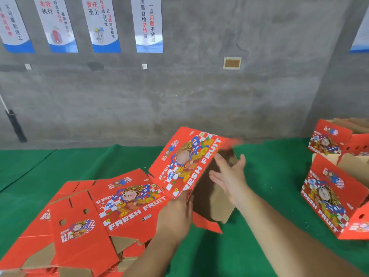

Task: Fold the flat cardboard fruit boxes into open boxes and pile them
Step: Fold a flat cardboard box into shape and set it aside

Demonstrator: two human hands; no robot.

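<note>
A red printed fruit box (185,162) stands half opened at mid-table, its printed side tilted up and its brown inside facing right. My left hand (175,214) grips the box's near lower corner. With straight fingers, my right hand (229,176) reaches into the brown inside and lies against the cardboard there. A pile of flat red boxes (95,220) lies at the lower left on the green table (267,172). Two folded open boxes sit at the right edge, one near (331,198) and one farther back (329,138).
A grey concrete wall (199,96) with several hanging posters (147,25) rises right behind the table. A black handle (16,126) leans against the wall at the left.
</note>
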